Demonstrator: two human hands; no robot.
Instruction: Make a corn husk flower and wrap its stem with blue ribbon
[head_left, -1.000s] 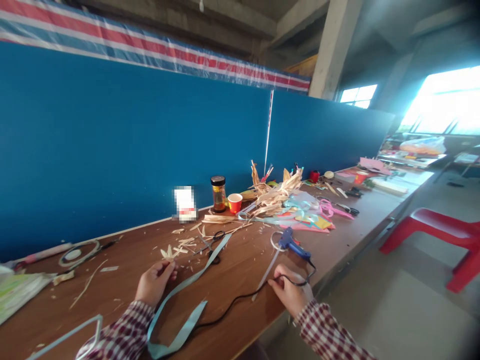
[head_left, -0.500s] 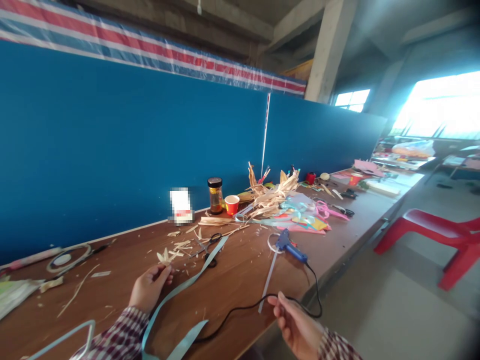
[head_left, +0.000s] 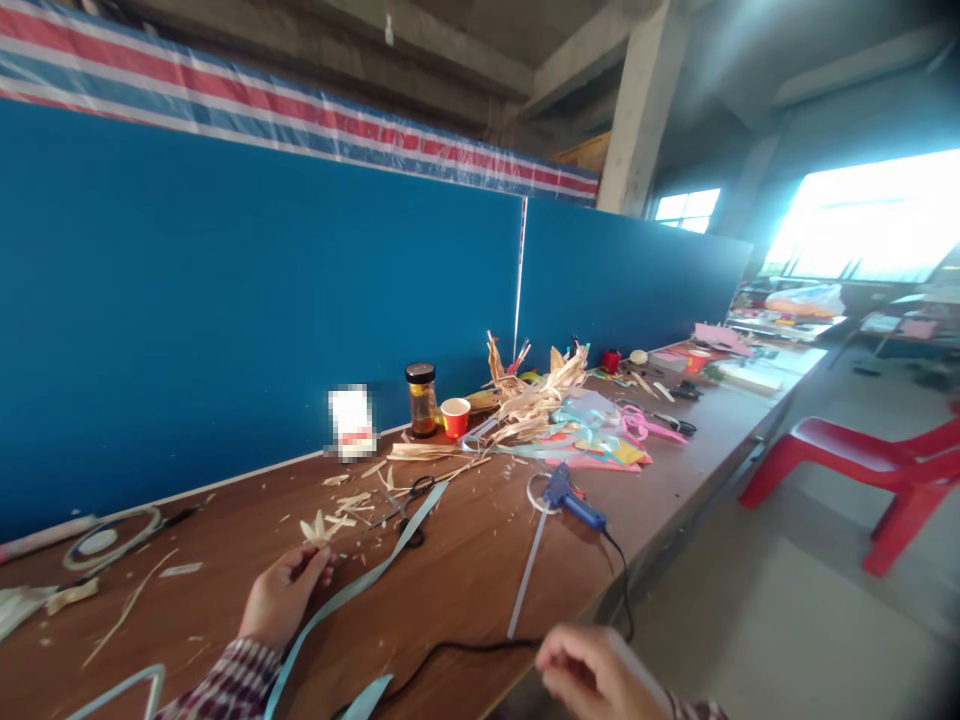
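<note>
Head view: left of the smooth blue glue gun, the left hand pinches a dry, pointed, husk-like flower; nearer than the glue gun, the right hand curls by its thin black cord, gripping or not, I cannot tell.

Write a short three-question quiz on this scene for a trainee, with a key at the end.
1. What does the left hand hold?
a) scissors
b) a pale petal-like piece
c) a strip of ribbon

2. True or false: the body of the blue glue gun lies on the table, apart from the right hand.

3. Fill in: the red cup nearest the left hand stands beside a ____ with a black lid.

Key
1. b
2. True
3. jar
</note>
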